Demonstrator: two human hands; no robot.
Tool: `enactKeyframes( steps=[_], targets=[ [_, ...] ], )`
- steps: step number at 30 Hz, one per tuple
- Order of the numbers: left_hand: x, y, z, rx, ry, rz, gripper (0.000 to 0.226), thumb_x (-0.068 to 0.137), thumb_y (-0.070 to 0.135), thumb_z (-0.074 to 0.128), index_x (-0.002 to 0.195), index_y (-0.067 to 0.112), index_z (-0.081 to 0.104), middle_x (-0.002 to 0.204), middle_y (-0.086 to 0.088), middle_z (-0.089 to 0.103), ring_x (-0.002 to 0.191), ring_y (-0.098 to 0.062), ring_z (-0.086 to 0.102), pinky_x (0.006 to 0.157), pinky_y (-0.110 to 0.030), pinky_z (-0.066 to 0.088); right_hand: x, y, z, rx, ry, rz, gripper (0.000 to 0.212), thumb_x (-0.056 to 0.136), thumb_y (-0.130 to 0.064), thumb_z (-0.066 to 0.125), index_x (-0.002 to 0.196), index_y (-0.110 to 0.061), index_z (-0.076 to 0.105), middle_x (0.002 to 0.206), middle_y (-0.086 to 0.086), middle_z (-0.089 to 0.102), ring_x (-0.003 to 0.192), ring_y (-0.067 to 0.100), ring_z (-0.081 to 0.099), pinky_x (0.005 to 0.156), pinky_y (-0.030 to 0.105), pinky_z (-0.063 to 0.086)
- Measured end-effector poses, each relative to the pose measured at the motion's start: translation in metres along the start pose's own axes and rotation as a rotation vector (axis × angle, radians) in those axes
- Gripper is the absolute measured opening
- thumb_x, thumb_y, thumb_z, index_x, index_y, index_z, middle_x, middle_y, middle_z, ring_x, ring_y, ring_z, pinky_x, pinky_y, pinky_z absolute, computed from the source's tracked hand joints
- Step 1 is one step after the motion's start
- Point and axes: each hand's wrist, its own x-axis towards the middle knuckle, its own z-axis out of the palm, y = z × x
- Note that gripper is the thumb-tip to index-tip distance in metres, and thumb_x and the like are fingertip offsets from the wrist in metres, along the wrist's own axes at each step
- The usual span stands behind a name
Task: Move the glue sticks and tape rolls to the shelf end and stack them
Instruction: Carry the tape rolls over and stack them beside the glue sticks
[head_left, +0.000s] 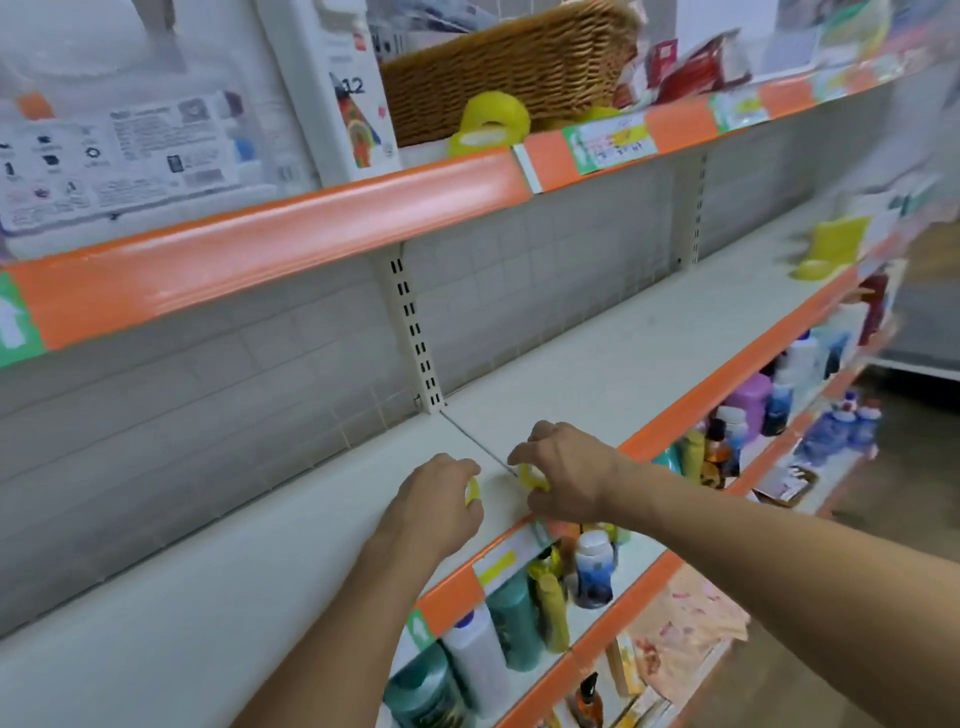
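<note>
My left hand (439, 499) is closed over a small yellow tape roll (472, 492) on the white middle shelf (597, 374). Just to its right, my right hand (563, 475) grips a second yellow tape roll (532, 477) resting on the same shelf. Both rolls are mostly hidden by my fingers. On the upper shelf, two larger yellow tape rolls (491, 124) lean in front of a wicker basket (498, 67). At the far right end of the middle shelf stands a blurred yellow stack (831, 247). No glue sticks can be made out.
Orange shelf edging (291, 234) runs along each level. White boxes (130, 140) fill the upper left. Bottles (592, 571) crowd the lower shelves below my hands. A slotted upright (413, 332) stands at the back wall.
</note>
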Motion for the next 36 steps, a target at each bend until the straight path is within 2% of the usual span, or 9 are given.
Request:
enactKeyframes(
  steps=[17, 25, 36],
  targets=[
    [0.146, 0.175, 0.030, -0.007, 0.013, 0.199, 0.048, 0.093, 0.032, 0.053, 0.141, 0.030, 0.049, 0.135, 0.001, 0.052, 0.122, -0.020, 0.052, 0.100, -0.033, 0.045, -0.034, 0.214, -0.026, -0.007, 0.086, 0.181, 0.057, 0.088, -0.038, 0.063, 0.142, -0.020, 0.051, 0.127, 0.010, 0.054, 0.111, 0.030, 0.057, 0.095, 0.038, 0.049],
    [0.250, 0.250, 0.046, 0.028, -0.029, 0.321, 0.048, 0.093, 0.032, 0.054, 0.141, 0.028, 0.049, 0.134, -0.001, 0.052, 0.120, -0.021, 0.053, 0.098, -0.030, 0.043, -0.024, 0.324, -0.038, 0.005, 0.096, 0.306, 0.058, 0.086, -0.036, 0.065, 0.140, -0.019, 0.052, 0.124, 0.010, 0.054, 0.109, 0.030, 0.057, 0.094, 0.040, 0.049],
    [0.409, 0.359, 0.052, 0.012, -0.010, 0.455, 0.048, 0.092, 0.033, 0.056, 0.139, 0.027, 0.052, 0.130, -0.003, 0.054, 0.119, -0.023, 0.054, 0.097, -0.034, 0.046, 0.016, 0.474, -0.073, 0.014, 0.139, 0.430, 0.058, 0.086, -0.030, 0.065, 0.142, -0.020, 0.052, 0.127, 0.012, 0.053, 0.114, 0.032, 0.056, 0.096, 0.035, 0.046]
  ],
)
